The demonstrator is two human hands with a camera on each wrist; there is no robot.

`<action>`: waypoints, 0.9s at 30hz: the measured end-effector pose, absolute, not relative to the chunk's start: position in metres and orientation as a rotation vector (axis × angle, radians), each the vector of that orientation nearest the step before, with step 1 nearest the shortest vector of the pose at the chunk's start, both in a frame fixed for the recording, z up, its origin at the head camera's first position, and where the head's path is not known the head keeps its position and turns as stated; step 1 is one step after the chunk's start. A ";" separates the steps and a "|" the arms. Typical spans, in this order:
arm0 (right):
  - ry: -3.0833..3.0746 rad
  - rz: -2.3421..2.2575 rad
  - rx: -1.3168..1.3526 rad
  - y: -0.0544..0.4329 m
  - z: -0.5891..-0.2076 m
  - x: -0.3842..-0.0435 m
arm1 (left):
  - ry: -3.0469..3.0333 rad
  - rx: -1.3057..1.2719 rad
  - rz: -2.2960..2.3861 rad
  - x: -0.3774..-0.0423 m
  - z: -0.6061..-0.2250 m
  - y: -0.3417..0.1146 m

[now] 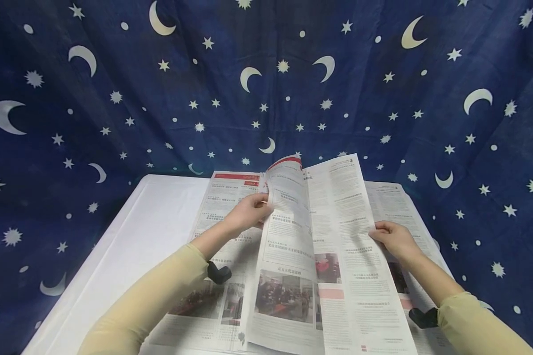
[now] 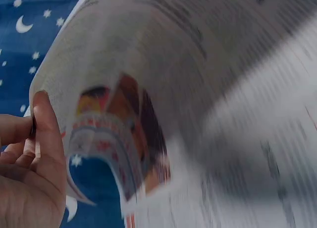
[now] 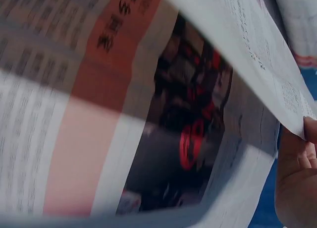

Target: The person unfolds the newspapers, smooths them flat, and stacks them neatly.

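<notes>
A newspaper [image 1: 288, 231] stands partly lifted in the head view, its pages raised and spread between both hands. My left hand [image 1: 249, 212] pinches the left edge of a raised, curved page; thumb and fingers meet on that edge in the left wrist view, where the sheet [image 2: 124, 49] bows away. My right hand [image 1: 393, 237] pinches the right edge of the other raised page [image 1: 351, 236]. In the right wrist view the thumb and fingers [image 3: 309, 131] hold the paper's edge, and a printed page [image 3: 109, 114] with a dark photo lies behind it.
More newspaper sheets [image 1: 222, 207] lie under the raised pages on a white table [image 1: 169, 202], reaching out to the right [image 1: 395, 197]. A dark blue curtain [image 1: 222, 74] with moons and stars hangs right behind the table. Black straps with small mounts [image 1: 218, 272] sit at both wrists.
</notes>
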State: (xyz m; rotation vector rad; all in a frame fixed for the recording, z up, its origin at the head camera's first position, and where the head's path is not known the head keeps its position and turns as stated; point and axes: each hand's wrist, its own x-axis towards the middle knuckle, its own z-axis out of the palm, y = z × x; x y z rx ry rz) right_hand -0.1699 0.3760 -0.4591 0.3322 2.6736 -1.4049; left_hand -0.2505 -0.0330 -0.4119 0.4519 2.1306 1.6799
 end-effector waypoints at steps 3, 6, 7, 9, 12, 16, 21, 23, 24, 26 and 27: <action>2.697 -1.380 0.358 0.387 -0.457 -0.168 | 2.172 0.407 1.672 -0.252 -0.407 -0.058; 2.731 -1.325 0.394 0.398 -0.455 -0.166 | 2.198 0.350 1.668 -0.254 -0.404 -0.082; 2.743 -1.304 0.407 0.402 -0.454 -0.165 | 2.206 0.328 1.665 -0.255 -0.403 -0.090; 2.758 -1.272 0.434 0.410 -0.452 -0.162 | 2.229 0.296 1.652 -0.256 -0.402 -0.104; 2.783 -1.235 0.460 0.422 -0.451 -0.159 | 2.273 0.256 1.620 -0.258 -0.403 -0.124; 2.810 -1.205 0.468 0.436 -0.449 -0.154 | 2.324 0.218 1.571 -0.261 -0.412 -0.150; 2.835 -1.148 0.490 0.450 -0.451 -0.150 | 2.387 0.124 1.482 -0.265 -0.430 -0.178; 2.854 -1.111 0.501 0.456 -0.452 -0.149 | 2.411 0.074 1.443 -0.266 -0.437 -0.188; 2.863 -1.095 0.503 0.459 -0.453 -0.148 | 2.421 0.051 1.424 -0.267 -0.440 -0.192; 2.876 -1.066 0.521 0.466 -0.454 -0.147 | 2.437 0.013 1.391 -0.268 -0.446 -0.199; 2.880 -1.058 0.529 0.469 -0.455 -0.147 | 2.434 -0.001 1.385 -0.268 -0.448 -0.202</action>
